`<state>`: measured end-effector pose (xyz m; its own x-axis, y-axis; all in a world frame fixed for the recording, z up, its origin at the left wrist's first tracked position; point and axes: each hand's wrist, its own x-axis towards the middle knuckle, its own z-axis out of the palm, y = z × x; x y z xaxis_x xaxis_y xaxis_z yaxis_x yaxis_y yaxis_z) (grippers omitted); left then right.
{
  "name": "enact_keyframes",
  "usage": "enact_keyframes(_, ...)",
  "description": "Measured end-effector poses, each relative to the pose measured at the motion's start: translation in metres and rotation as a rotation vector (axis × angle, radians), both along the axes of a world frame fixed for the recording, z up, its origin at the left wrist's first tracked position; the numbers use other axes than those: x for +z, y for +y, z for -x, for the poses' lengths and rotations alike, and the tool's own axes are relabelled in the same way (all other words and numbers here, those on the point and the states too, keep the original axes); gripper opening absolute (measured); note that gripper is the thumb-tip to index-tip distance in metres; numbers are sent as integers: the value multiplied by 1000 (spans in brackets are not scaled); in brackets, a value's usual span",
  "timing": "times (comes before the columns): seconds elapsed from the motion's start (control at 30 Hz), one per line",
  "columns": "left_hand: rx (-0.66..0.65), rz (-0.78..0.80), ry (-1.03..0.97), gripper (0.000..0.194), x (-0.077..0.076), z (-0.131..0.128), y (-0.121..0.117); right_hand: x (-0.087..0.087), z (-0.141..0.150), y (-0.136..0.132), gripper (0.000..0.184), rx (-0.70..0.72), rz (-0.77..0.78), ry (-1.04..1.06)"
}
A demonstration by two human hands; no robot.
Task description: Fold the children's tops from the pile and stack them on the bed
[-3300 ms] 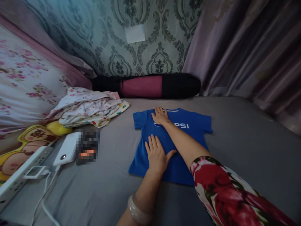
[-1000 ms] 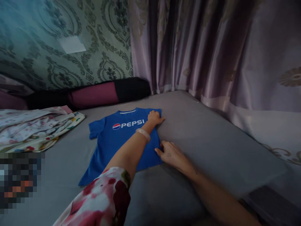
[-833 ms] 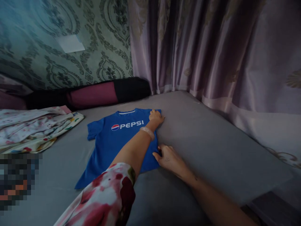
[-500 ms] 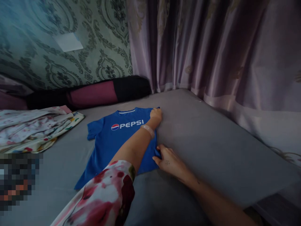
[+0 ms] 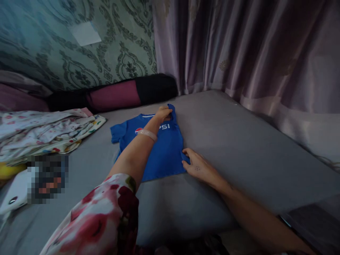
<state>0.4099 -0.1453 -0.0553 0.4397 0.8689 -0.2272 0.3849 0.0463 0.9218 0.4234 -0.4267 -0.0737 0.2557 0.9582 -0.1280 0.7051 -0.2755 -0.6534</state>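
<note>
At the near edge we see a floral sleeve (image 5: 90, 219) on our left arm and, at the lower right, a dark flat object (image 5: 313, 221), too dim for us to identify. At the near left, a white device (image 5: 20, 189) with a cable (image 5: 5, 220) lies on the bed (image 5: 247, 148), beside a pixelated item (image 5: 49, 179); a yellow object (image 5: 12, 170) lies just behind the device.

The blue shirt (image 5: 167, 152) lies front side up on the middle of the bed, its neckline toward the wall (image 5: 132, 39). Our right hand (image 5: 198, 166) grasps the shirt's side edge near the bottom hem, between thumb and fingers. Our left hand (image 5: 162, 114), with a pale bangle (image 5: 147, 134) on its wrist, reaches across the shirt and grasps the sleeve at the right of the view, which is raised and turned inward; the exact fingertip contact appears to be a pinch. Our left forearm hides part of the printed lettering.

To the left of the shirt, apart from it, we see a pile of patterned cloth (image 5: 47, 131). Beyond both, a black and maroon bolster (image 5: 114, 95) lies along the wall. A curtain (image 5: 239, 46) hangs at the right, and a white sheet of paper (image 5: 86, 33) is on the wall.
</note>
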Motion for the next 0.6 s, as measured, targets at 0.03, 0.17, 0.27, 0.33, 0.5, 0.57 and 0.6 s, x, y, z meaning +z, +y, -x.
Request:
enact_keyframes(0.03, 12, 11, -13, 4, 2, 6, 1, 0, 1, 0, 36, 9, -18, 4)
enact_keyframes(0.17, 40, 31, -27, 11, 4, 28, 2, 1, 6, 1, 35, 61, -116, 42)
enact_keyframes(0.27, 67, 59, -42, 13, 0, 41, 3, 0, 11, 2, 34, 104, -193, 47)
enact_keyframes(0.33, 95, 77, -48, 10, -5, 48, 4, -3, 14, 2, 34, 153, -232, 35)
enact_keyframes(0.5, 167, 99, -39, 14, -27, 61, 5, -13, 20, 1, 33, 365, -352, -86)
enact_keyframes(0.57, 188, 85, -34, 15, -35, 63, 5, -15, 20, 0, 28, 438, -370, -140)
enact_keyframes(0.6, 197, 72, -32, 15, -38, 64, 5, -16, 20, 0, 26, 466, -372, -158)
